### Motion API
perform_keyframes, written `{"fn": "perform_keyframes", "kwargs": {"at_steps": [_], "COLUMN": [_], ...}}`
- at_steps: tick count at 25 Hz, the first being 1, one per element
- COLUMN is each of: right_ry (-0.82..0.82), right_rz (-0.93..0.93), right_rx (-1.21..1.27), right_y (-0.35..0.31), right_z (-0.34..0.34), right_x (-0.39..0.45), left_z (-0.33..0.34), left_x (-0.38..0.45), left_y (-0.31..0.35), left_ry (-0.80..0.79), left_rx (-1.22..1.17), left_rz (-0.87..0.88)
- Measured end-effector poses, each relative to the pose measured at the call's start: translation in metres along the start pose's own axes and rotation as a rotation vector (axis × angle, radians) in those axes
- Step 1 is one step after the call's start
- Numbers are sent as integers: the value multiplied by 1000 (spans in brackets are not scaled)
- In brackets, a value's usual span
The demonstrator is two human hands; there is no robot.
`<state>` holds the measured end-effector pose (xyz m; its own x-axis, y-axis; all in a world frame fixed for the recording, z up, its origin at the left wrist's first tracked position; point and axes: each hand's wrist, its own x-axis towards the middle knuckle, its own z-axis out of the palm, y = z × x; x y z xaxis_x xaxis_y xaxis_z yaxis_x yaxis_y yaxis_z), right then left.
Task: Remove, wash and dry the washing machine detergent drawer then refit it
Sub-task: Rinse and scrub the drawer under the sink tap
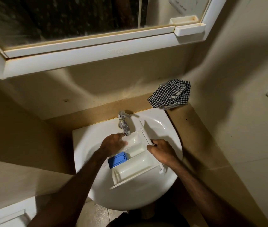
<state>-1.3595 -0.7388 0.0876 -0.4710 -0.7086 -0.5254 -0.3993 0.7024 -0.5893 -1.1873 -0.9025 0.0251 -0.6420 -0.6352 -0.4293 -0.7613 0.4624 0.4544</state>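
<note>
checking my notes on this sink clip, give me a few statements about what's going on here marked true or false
1. The detergent drawer is held over the sink. True.
2. The right hand grips the drawer's front panel. True.
3. The checked cloth lies in the basin. False: it sits on the ledge behind the sink, to the right of the tap.
4. The left hand is on the tap handle. False: it is at the drawer compartment under the spout.
5. The drawer has a blue insert. True.
</note>
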Motion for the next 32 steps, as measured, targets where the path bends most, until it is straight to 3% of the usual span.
{"fn": "perform_keyframes", "kwargs": {"at_steps": [3, 9, 14, 18, 22, 26, 30, 32], "right_ry": [9, 42, 39, 31, 26, 19, 54, 90], "right_rz": [3, 26, -7, -4, -12, 26, 37, 52], "right_rx": [-1, 20, -17, -35, -58, 28, 19, 60], "right_y": [-2, 2, 10, 6, 7, 11, 18, 20], "right_z": [-2, -8, -12, -9, -7, -10, -19, -26], "right_x": [-1, -1, 0, 1, 1, 0, 4, 4], "left_z": [0, 9, 14, 18, 17, 17, 6, 4], "left_x": [1, 3, -3, -10, -4, 0, 2, -2], "left_y": [-6, 8, 4, 7, 18, 15, 3, -9], "left_ry": [8, 185, 105, 258, 193, 204, 102, 214], "left_rx": [-68, 129, 35, 90, 69, 223, 32, 75], "left_rz": [7, 0, 137, 65, -73, 21, 97, 97]}}
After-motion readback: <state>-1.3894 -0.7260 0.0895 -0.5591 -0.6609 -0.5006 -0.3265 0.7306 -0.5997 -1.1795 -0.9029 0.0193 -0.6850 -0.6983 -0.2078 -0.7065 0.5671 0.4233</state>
